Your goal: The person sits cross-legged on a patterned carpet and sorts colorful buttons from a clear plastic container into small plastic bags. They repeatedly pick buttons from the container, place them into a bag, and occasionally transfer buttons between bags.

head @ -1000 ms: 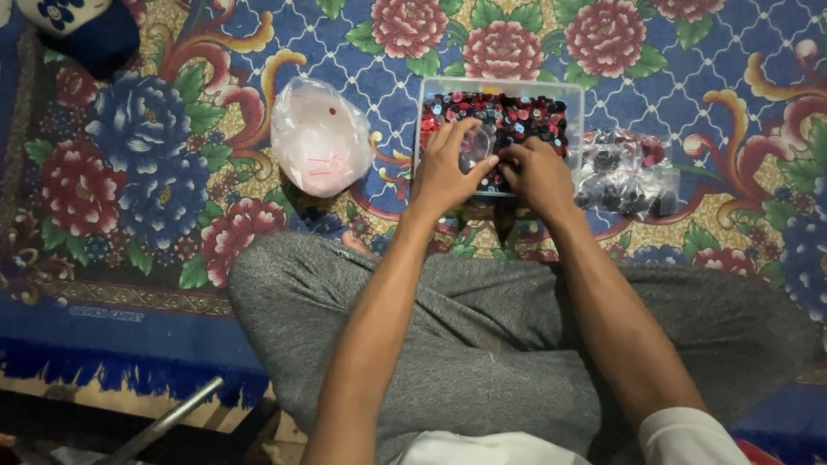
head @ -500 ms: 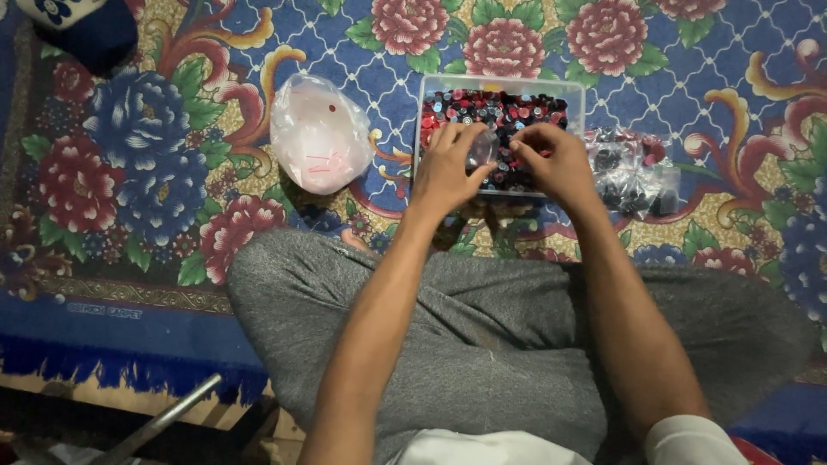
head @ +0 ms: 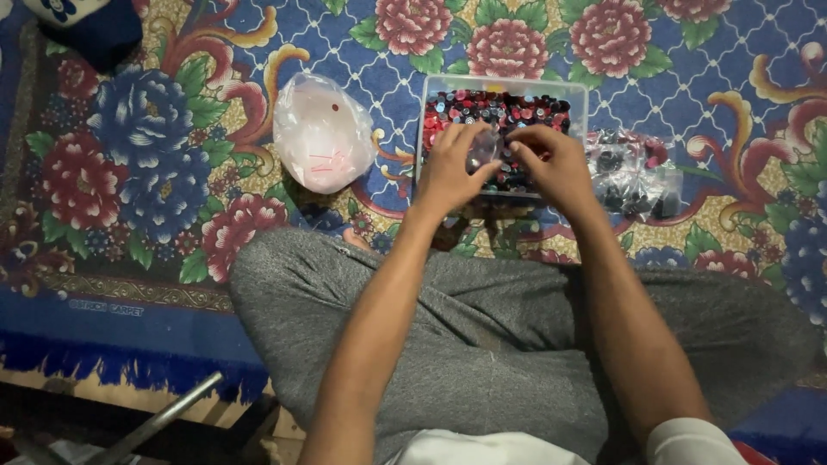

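Two hands over grey-trousered crossed legs (head: 482, 344), and both have lifted a bit since half a second ago, now meeting over the front of the one clear plastic tub (head: 504, 86) of red, blue and black caps. Left hand (head: 452, 168) and right hand (head: 551, 164) pinch a small clear piece (head: 482, 151) between their fingertips (hard to tell what exactly). One clear bag of dark bits (head: 633, 172) lies just right of the tub, one pinkish bag (head: 320, 131) well left, all on the flowered carpet (head: 155, 155).
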